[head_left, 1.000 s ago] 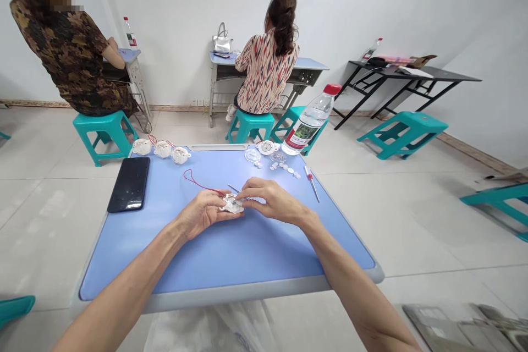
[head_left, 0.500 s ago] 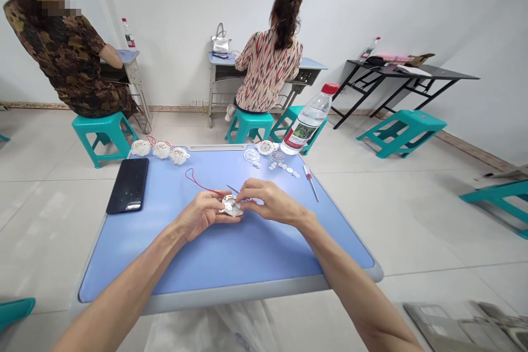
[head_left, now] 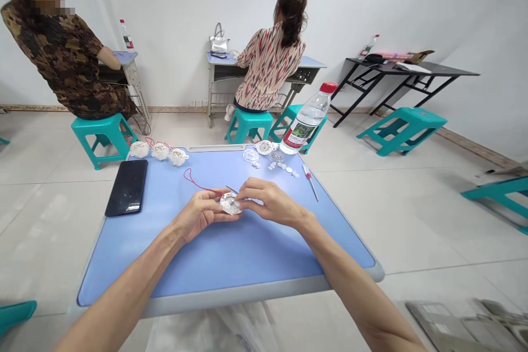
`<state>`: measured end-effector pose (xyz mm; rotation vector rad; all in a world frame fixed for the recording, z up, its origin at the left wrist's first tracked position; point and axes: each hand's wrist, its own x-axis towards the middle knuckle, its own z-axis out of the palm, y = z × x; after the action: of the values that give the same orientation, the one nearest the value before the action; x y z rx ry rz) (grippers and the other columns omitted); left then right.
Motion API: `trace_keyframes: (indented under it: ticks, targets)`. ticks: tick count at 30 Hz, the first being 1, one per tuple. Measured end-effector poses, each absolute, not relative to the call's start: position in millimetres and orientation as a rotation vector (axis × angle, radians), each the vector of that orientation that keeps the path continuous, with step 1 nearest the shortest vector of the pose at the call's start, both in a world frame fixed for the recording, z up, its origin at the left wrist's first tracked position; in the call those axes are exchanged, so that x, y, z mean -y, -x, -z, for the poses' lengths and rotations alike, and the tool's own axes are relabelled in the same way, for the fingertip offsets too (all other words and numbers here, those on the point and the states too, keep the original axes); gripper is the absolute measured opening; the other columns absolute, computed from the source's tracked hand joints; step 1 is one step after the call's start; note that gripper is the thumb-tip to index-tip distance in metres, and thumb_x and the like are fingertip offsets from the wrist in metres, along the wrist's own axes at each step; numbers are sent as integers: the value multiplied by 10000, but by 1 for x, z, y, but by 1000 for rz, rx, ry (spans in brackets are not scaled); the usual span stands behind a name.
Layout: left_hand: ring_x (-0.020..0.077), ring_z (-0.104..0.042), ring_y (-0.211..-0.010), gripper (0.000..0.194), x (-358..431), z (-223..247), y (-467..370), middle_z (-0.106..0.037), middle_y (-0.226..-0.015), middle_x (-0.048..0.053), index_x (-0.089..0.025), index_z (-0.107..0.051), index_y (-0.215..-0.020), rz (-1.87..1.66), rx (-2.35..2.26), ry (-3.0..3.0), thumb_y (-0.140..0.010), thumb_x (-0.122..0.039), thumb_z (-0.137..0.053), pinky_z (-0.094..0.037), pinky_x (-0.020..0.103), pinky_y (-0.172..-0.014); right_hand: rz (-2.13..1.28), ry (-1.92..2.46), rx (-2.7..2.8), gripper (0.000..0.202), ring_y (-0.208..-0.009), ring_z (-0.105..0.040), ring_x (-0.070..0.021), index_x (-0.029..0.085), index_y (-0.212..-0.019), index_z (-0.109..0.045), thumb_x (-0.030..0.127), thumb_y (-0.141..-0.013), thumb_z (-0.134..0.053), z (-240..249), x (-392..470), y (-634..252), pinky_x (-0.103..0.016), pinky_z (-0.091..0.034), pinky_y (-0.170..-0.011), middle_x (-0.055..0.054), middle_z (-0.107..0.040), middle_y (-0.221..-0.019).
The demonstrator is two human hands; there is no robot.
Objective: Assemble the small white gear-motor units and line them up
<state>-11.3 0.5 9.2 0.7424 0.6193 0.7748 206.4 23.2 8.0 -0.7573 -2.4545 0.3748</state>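
My left hand [head_left: 201, 214] holds a round white part [head_left: 230, 204] with a red cord [head_left: 198, 184] looping away from it over the blue desk [head_left: 198, 269]. Thumb and fingers of my right hand [head_left: 268, 202] are pinched at the right edge of that part; whether they grip the part or something small is hidden. A thin dark rod shows just behind my right fingertips. Three similar white parts [head_left: 159, 150] with red cords lie at the desk's back left. Another round white part [head_left: 264, 147], clear discs [head_left: 251, 155] and several small white pieces [head_left: 289, 170] lie at the back right.
A black phone [head_left: 127, 187] lies on the left of the desk. A water bottle [head_left: 305, 124] stands at the back right corner, near a screwdriver [head_left: 311, 182]. Beyond are two seated people, other desks and green stools [head_left: 402, 127].
My hands stay in nearly the same place around the white part, with its face turned slightly. The person in the patterned shirt leans a little to the right.
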Motion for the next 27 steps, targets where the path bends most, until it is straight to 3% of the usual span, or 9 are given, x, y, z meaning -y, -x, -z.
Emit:
trace_keyframes:
  ticks: [5,12,27]
  targets:
    - [272,-674,-944,399,0,-11,11,-703,-1019,153,-80,-644,-1052,-789,-680,-745,-655,-45,-646,-472,465,-947,-426,782,2452,191,-830,-600,-179,189,-1042,-664,234,-918,-526,-8,-22,-206,-305,-495,-734,-88,-643,-911]
    - [270,-670,-955,535,2,-7,9,-658,-1139,144,-117,-638,-1108,-809,-715,-803,-591,-40,-754,-481,473,-944,-400,842,2466,192,-854,-596,-187,198,-1016,-679,272,-912,-536,-10,-22,-206,-318,-495,-752,-94,-627,-941]
    - [267,-676,-935,556,2,-5,7,-629,-1195,146,-121,-636,-1125,-820,-684,-824,-588,-13,-732,-483,487,-942,-574,862,2379,120,-688,-574,-124,185,-935,-658,257,-881,-578,-15,-20,-204,-259,-484,-659,-60,-613,-905]
